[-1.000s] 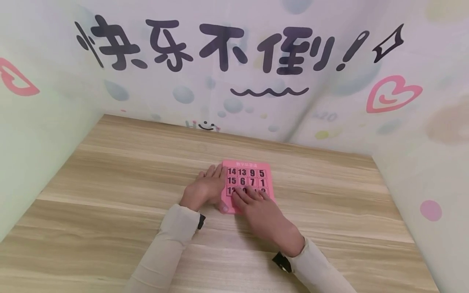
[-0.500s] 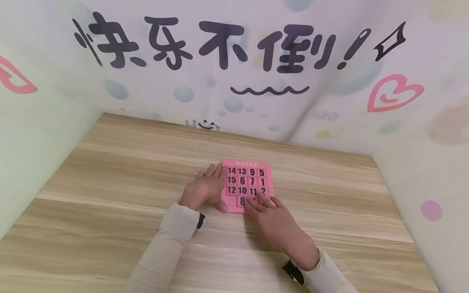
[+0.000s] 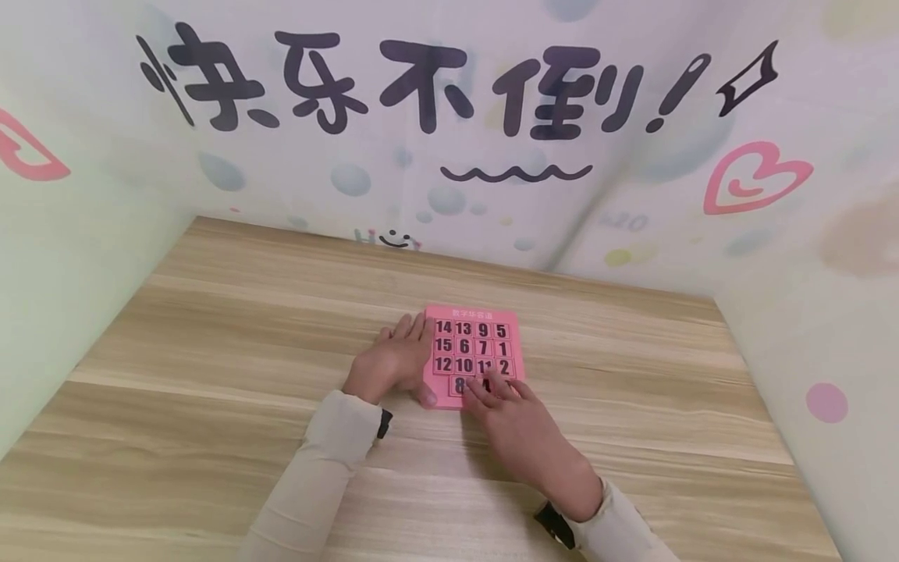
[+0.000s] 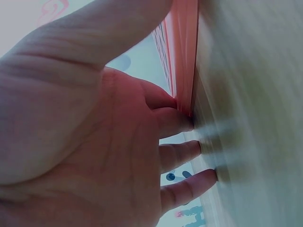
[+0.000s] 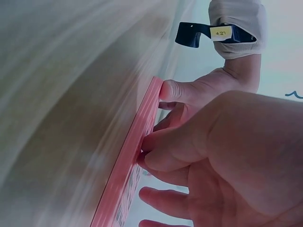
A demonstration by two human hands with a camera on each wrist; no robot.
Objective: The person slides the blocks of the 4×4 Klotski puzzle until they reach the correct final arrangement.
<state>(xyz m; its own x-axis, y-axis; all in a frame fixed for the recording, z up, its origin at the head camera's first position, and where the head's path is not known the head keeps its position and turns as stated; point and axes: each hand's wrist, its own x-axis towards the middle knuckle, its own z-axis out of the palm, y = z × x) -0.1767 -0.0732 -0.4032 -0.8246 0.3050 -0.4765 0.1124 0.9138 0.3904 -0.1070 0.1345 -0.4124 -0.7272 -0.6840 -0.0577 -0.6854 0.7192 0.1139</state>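
Observation:
A pink number sliding puzzle (image 3: 472, 314) lies flat on the table, its printed tiles in rows. My left hand (image 3: 395, 361) rests along its left side, fingers extended and thumb at the near left corner; in the left wrist view the fingertips (image 4: 208, 176) touch down beside the pink edge (image 4: 187, 61). My right hand (image 3: 525, 437) reaches over the near right part, fingertips on the bottom row. The 8 tile (image 3: 459, 385) is there, left of a tile partly covered by the fingers. A gap lies at the bottom row's left end. The right thumb (image 5: 165, 158) is low against the near edge.
The wood-grain table (image 3: 246, 328) extends around the puzzle. A printed white cloth backdrop (image 3: 351, 203) with black characters and hearts rises behind and at both sides. Each wrist wears a black strap (image 3: 555, 524) at the pale sleeve cuff.
My right hand first drew back rightward from the third row to the bottom row, then shifted slightly left. The 8 tile slid a little left. My left hand stays in place.

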